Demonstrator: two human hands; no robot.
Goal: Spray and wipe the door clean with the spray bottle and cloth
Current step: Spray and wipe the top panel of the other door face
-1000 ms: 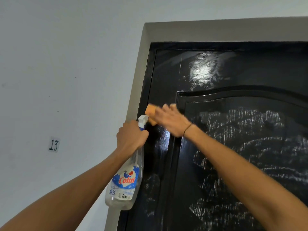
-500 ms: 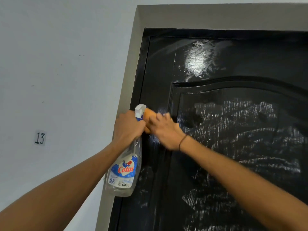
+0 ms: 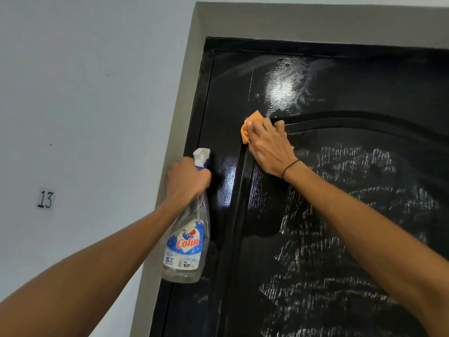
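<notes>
Two hands are up at the door (image 3: 340, 88), near its top left corner. The right hand's fingers (image 3: 266, 126) lie straight and close together, flat on an orange cloth (image 3: 252, 117), pressing it to the black surface where the raised arched moulding (image 3: 364, 116) begins. Only the cloth's upper and left edges peek out past the fingertips. The right hand (image 3: 269, 147) carries a thin dark band (image 3: 290, 167) at the wrist, and its arm runs down to the lower right.

The left hand's fingers are curled tight round the neck of a spray bottle (image 3: 185, 244); I cannot tell whether one sits on the trigger. The left hand (image 3: 188, 178) holds the bottle upright just beside the door's left edge, its white nozzle (image 3: 201, 154) poking above the fist and pointing at the door. The clear body hangs below, nearly empty-looking, with a blue label reading "Colin".

The inner panel shows pale streaky smears across its lower and right parts, and a bright glare sits above the moulding. A grey frame (image 3: 184, 98) borders the door, and on the pale wall (image 3: 85, 93) left of it a small tag (image 3: 45, 199) reads 13.
</notes>
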